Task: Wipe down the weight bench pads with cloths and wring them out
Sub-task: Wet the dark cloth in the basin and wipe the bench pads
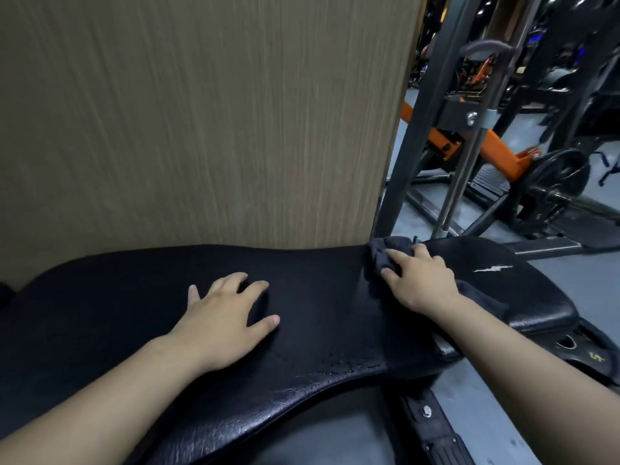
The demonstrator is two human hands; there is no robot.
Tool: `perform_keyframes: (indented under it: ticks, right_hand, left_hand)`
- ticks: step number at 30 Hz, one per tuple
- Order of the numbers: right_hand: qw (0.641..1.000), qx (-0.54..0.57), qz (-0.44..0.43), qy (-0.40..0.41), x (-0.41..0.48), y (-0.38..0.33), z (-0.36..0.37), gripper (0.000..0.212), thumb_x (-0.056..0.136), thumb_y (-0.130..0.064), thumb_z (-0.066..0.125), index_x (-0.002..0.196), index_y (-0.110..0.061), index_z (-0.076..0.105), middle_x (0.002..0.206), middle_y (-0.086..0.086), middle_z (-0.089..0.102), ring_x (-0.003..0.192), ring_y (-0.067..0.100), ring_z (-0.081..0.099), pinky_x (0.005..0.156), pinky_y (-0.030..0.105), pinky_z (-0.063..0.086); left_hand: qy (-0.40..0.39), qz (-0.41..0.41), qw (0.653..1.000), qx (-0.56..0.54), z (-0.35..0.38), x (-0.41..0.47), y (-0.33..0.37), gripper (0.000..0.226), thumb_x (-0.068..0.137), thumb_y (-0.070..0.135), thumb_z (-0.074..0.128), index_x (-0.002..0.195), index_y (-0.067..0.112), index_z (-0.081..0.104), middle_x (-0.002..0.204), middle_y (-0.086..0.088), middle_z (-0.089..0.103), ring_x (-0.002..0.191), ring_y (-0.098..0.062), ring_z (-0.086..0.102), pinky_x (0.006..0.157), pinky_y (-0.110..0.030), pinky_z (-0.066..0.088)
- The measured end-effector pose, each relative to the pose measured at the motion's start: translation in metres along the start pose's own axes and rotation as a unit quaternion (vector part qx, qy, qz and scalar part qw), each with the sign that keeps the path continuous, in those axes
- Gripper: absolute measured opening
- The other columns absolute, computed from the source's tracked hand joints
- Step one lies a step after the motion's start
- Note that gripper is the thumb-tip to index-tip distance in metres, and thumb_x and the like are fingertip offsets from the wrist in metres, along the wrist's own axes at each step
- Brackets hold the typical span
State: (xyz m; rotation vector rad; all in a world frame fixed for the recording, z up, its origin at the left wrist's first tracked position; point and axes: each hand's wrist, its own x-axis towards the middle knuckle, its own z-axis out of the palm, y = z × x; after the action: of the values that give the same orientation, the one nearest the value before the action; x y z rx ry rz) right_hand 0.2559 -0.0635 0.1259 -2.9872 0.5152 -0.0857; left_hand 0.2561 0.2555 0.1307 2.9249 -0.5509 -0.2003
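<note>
A long black bench pad (134, 297) runs across the lower half of the head view, its near edge cracked and worn. To its right sits a second, smaller black pad (523, 290) with a white tear in its cover. My left hand (224, 317) lies flat on the long pad, fingers spread, holding nothing. My right hand (419, 280) presses a dark grey cloth (382, 253) onto the gap where the two pads meet, at the far edge. Part of the cloth trails under my right wrist.
A wood-grain wall panel (201, 112) stands directly behind the bench. To the right rise dark steel rack posts (412, 135), an orange machine arm (503, 152) and a black weight plate (557, 182) on the grey floor. The bench's frame (432, 427) shows at lower right.
</note>
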Motion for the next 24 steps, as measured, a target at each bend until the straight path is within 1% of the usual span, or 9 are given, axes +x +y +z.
perform_keyframes:
  ticks: [5, 8, 9, 11, 14, 16, 19, 21, 24]
  right_hand:
    - [1.000, 0.000, 0.006, -0.009, 0.001, -0.032, -0.008, 0.058, 0.092, -0.060, 0.049, 0.144, -0.037, 0.041, 0.148, 0.012, 0.036, 0.124, 0.042, 0.045, 0.098, 0.043, 0.043]
    - [1.000, -0.008, 0.007, -0.006, -0.006, -0.035, -0.012, 0.081, 0.090, -0.068, 0.043, 0.156, -0.034, 0.014, 0.149, 0.015, 0.035, 0.124, 0.039, 0.049, 0.092, 0.041, 0.046]
    - [1.000, 0.004, 0.012, 0.000, -0.008, -0.033, -0.015, 0.084, 0.089, -0.071, 0.040, 0.157, -0.033, 0.010, 0.148, 0.015, 0.037, 0.124, 0.038, 0.050, 0.092, 0.041, 0.046]
    - [0.999, 0.021, 0.031, 0.029, -0.009, -0.022, -0.026, 0.080, 0.089, -0.073, 0.035, 0.155, -0.031, 0.020, 0.147, 0.013, 0.040, 0.128, 0.038, 0.045, 0.096, 0.043, 0.043]
    - [0.991, 0.104, 0.028, 0.082, -0.010, -0.007, -0.028, 0.068, 0.090, -0.068, 0.041, 0.148, -0.033, 0.039, 0.149, 0.007, 0.041, 0.138, 0.033, 0.034, 0.105, 0.044, 0.036]
    - [0.986, 0.152, -0.016, 0.060, -0.011, -0.005, -0.017, 0.066, 0.088, -0.067, 0.047, 0.147, -0.038, 0.041, 0.157, 0.004, 0.033, 0.145, 0.028, 0.025, 0.116, 0.048, 0.027]
    - [0.987, 0.152, -0.050, 0.007, -0.013, -0.002, 0.004, 0.079, 0.077, -0.077, 0.046, 0.148, -0.045, 0.034, 0.162, 0.002, 0.025, 0.149, 0.022, 0.019, 0.117, 0.055, 0.023]
    - [0.987, 0.156, -0.046, 0.013, -0.013, -0.001, 0.007, 0.084, 0.073, -0.079, 0.047, 0.148, -0.045, 0.034, 0.161, 0.001, 0.026, 0.148, 0.020, 0.022, 0.117, 0.053, 0.025]
    - [0.986, 0.159, -0.037, 0.040, -0.015, -0.002, 0.010, 0.073, 0.080, -0.067, 0.060, 0.146, -0.044, 0.039, 0.159, 0.000, 0.031, 0.146, 0.020, 0.029, 0.117, 0.044, 0.029]
  left_hand:
    - [0.009, 0.001, 0.999, -0.032, 0.001, -0.002, -0.008, 0.069, 0.091, 0.071, 0.035, 0.152, 0.042, 0.020, 0.162, 0.005, 0.015, 0.149, -0.017, 0.011, 0.119, -0.061, 0.010]
    - [0.018, 0.011, 0.999, -0.037, -0.001, -0.004, -0.009, 0.069, 0.091, 0.070, 0.034, 0.152, 0.042, 0.019, 0.162, 0.006, 0.015, 0.149, -0.017, 0.011, 0.119, -0.060, 0.010]
    - [0.019, 0.013, 0.999, -0.036, -0.001, -0.005, -0.010, 0.069, 0.091, 0.070, 0.033, 0.152, 0.042, 0.019, 0.162, 0.006, 0.015, 0.149, -0.017, 0.011, 0.119, -0.060, 0.010]
    - [0.017, 0.021, 0.999, -0.036, -0.001, -0.007, -0.011, 0.069, 0.091, 0.071, 0.033, 0.152, 0.043, 0.017, 0.162, 0.006, 0.014, 0.149, -0.016, 0.011, 0.119, -0.060, 0.010]
    - [0.015, 0.031, 0.999, -0.028, 0.000, -0.009, -0.015, 0.070, 0.090, 0.071, 0.032, 0.152, 0.044, 0.016, 0.162, 0.007, 0.014, 0.150, -0.015, 0.009, 0.119, -0.060, 0.009]
    - [0.013, 0.034, 0.999, -0.025, 0.000, -0.010, -0.017, 0.069, 0.091, 0.071, 0.032, 0.152, 0.044, 0.016, 0.162, 0.007, 0.013, 0.150, -0.015, 0.008, 0.119, -0.060, 0.008]
    - [0.013, 0.032, 0.999, -0.022, 0.000, -0.010, -0.023, 0.071, 0.089, 0.073, 0.032, 0.152, 0.045, 0.016, 0.163, 0.007, 0.012, 0.150, -0.015, 0.007, 0.119, -0.061, 0.008]
    - [0.010, 0.026, 0.999, -0.020, 0.000, -0.010, -0.030, 0.073, 0.087, 0.076, 0.031, 0.152, 0.046, 0.015, 0.164, 0.006, 0.011, 0.150, -0.016, 0.006, 0.119, -0.062, 0.008]
    - [0.007, 0.013, 1.000, -0.025, 0.003, -0.013, -0.040, 0.076, 0.086, 0.078, 0.032, 0.152, 0.048, 0.010, 0.164, 0.005, 0.008, 0.151, -0.017, 0.004, 0.119, -0.062, 0.007]
